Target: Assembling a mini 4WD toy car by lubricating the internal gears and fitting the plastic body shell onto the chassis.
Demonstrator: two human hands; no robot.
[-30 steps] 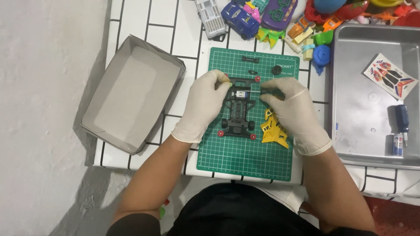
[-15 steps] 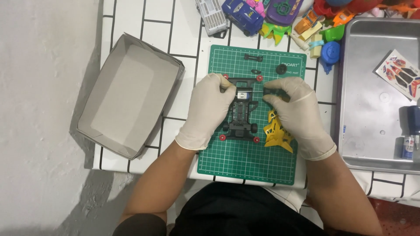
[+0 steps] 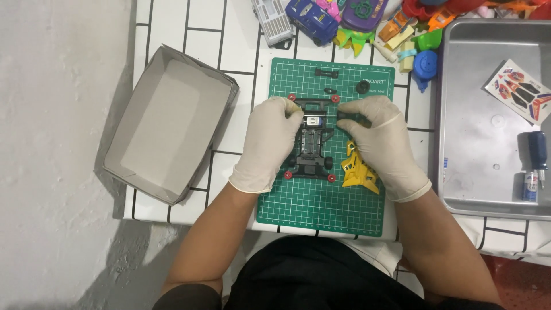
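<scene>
from my seat i see both hands in pale gloves over a green cutting mat [image 3: 321, 201] on the white tiled surface [image 3: 201, 23]. my left hand [image 3: 267, 143] lies curled along the left side of a small black toy car chassis [image 3: 313, 143], fingers closed against its frame near the front. my right hand [image 3: 381, 143] pinches a thin dark tool [image 3: 347, 116] whose tip reaches the front part of the chassis; the thumb and forefinger are pressed together on it. the chassis sits near the middle of the mat, lengthwise, with small red rollers at its corners. a yellow body piece [image 3: 357, 171] lies on the mat just beside the chassis, partly under my right palm. above the chassis on the mat sit a small black bar [image 3: 326, 73] and a black round part [image 3: 363, 87]. an open grey cardboard box [image 3: 169, 123] sits to the left of the mat, well apart from my hands. a metal tray [image 3: 488, 166] stands to the right, holding a sticker sheet [image 3: 519, 92], a blue-handled screwdriver [image 3: 538, 152] and a little bottle [image 3: 530, 186]. colourful toy cars and parts [image 3: 356, 17] crowd the far edge.
</scene>
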